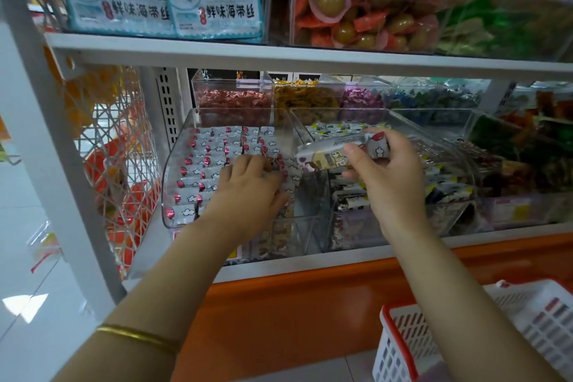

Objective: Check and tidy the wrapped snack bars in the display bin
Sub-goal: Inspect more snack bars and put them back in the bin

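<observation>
A clear plastic display bin (169, 183) on the middle shelf holds rows of wrapped snack bars (204, 161), silver-white with red and cloud prints. My left hand (248, 186) reaches into the bin's right side, its fingers curled among the bars there; the bars under it are hidden. My right hand (387, 170) holds one wrapped snack bar (338, 153) lifted above the divider between this bin and the neighbouring one, thumb on its front and fingers behind.
A second clear bin (459, 146) to the right holds black-and-white wrapped snacks. Smaller bins of candies stand behind. The white upper shelf edge (279, 53) hangs just above. A red-and-white basket (465, 335) sits low right, an orange base panel below the shelf.
</observation>
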The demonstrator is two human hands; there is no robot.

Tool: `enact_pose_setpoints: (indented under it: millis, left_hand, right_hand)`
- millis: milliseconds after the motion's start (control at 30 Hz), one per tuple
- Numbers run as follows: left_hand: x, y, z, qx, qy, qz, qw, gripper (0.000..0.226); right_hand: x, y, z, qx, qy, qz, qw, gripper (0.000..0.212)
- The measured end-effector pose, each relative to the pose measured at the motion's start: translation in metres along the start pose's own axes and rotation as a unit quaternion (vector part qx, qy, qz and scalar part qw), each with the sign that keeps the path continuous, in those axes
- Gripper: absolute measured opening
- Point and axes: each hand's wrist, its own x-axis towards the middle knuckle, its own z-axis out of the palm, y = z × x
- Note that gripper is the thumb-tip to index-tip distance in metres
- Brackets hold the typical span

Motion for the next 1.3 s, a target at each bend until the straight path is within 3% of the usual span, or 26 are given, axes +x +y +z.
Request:
enact_pose_setpoints:
  millis: [100, 267, 367, 533, 633, 733, 867, 1000, 1167, 1233, 1300]
  left_hand:
    - [0.000, 0.000, 0.003, 0.011, -0.014, 0.006, 1.000, 0.043]
    - [-0.005, -0.002, -0.007, -0.118, -0.001, -0.008, 0.993, 0.019]
    - [-0.011, -0.005, -0.011, -0.134, 0.022, -0.014, 0.991, 0.009]
    - [-0.018, -0.006, -0.013, -0.127, 0.057, -0.014, 0.990, 0.010]
    - [-0.021, -0.006, -0.014, -0.128, 0.074, -0.006, 0.989, 0.009]
    - [-0.022, -0.008, -0.018, -0.157, 0.086, -0.011, 0.984, 0.005]
    - [-0.022, -0.016, -0.024, -0.192, 0.098, -0.042, 0.976, 0.016]
    - [-0.023, -0.021, -0.025, -0.181, 0.078, -0.051, 0.979, 0.022]
    - [-0.022, -0.023, -0.026, -0.187, 0.082, -0.062, 0.977, 0.021]
    - [-0.022, -0.023, -0.027, -0.190, 0.082, -0.067, 0.976, 0.020]
    - [-0.023, -0.023, -0.028, -0.194, 0.079, -0.069, 0.975, 0.020]
  right_hand:
    - [-0.001, -0.001, 0.003, -0.022, -0.011, -0.020, 0.999, 0.024]
    - [0.000, -0.003, 0.011, -0.126, -0.038, -0.081, 0.988, 0.024]
    - [0.003, -0.009, 0.015, -0.219, -0.065, -0.138, 0.964, 0.029]
    - [-0.002, -0.014, 0.042, -0.363, -0.200, -0.182, 0.892, 0.034]
    - [-0.003, -0.017, 0.056, -0.413, -0.261, -0.176, 0.855, 0.024]
    - [0.001, -0.018, 0.063, -0.468, -0.347, -0.166, 0.796, 0.007]
    - [0.003, -0.019, 0.069, -0.509, -0.413, -0.141, 0.741, 0.020]
    - [0.016, -0.023, 0.068, -0.502, -0.407, -0.137, 0.751, 0.022]
    - [0.036, -0.027, 0.063, -0.440, -0.290, -0.159, 0.835, 0.036]
    - [0.044, -0.024, 0.064, -0.451, -0.264, -0.164, 0.836, 0.033]
    - [0.049, -0.021, 0.066, -0.493, -0.260, -0.160, 0.815, 0.027]
